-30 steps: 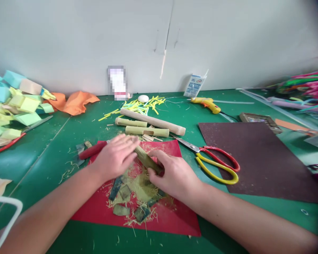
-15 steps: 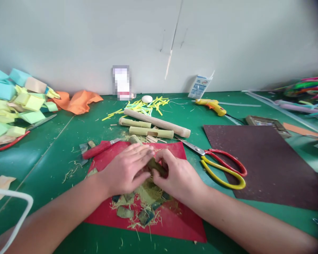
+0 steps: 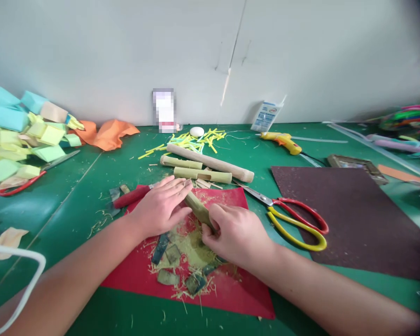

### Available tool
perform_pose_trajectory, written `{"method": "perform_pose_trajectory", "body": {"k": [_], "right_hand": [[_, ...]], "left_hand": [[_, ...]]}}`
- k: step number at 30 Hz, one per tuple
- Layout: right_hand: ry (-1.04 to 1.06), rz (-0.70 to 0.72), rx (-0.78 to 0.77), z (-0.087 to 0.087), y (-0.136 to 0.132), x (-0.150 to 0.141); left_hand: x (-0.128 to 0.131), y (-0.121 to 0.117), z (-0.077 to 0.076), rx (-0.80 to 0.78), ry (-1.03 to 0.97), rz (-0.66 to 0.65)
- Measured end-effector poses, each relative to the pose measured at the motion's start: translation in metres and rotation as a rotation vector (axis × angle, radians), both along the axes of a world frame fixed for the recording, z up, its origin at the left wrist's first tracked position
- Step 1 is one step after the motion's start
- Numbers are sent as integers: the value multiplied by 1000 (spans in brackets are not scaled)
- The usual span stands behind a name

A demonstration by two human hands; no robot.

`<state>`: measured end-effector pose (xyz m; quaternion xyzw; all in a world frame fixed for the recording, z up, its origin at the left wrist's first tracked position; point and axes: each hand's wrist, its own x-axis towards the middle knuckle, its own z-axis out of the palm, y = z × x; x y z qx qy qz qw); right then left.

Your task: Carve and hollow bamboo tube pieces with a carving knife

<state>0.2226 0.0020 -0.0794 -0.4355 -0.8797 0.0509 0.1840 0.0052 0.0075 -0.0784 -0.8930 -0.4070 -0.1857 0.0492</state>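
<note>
A short green bamboo piece (image 3: 199, 209) lies tilted on a red sheet (image 3: 231, 284), over a heap of green dust and peeled bark scraps (image 3: 182, 261). My right hand (image 3: 236, 235) is closed round its near end. My left hand (image 3: 161, 205) lies across its far end with the fingers stretched out flat, pressing on it. A red-handled knife (image 3: 131, 197) lies just behind my left hand, partly hidden by it.
Two bamboo pieces (image 3: 203, 175) and a wooden dowel (image 3: 210, 162) lie behind the sheet. Red and yellow scissors (image 3: 294, 224) lie to the right beside a dark brown sheet (image 3: 350, 219). A glue gun (image 3: 282, 141), yellow strips (image 3: 192, 139) and foam blocks (image 3: 24, 140) lie further off.
My left hand slid back along the bamboo piece toward my right hand, then forward again to its far end. The camera shifted slightly.
</note>
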Motion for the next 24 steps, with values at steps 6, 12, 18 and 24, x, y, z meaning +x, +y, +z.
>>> {"method": "perform_pose_trajectory", "body": {"k": [6,12,18,24], "right_hand": [[-125,-35,-129,11,4,-6],[-132,-65,-180,19,11,-8],[-78,-40,-173,11,11,-9],[-63,-47,-184,7,13,-4]], "left_hand": [[-11,7,3,-15,24,51],[3,-3,1,-16,-37,46],[17,-13,-2,-41,-90,-55],[11,-2,-3,17,-60,65]]}}
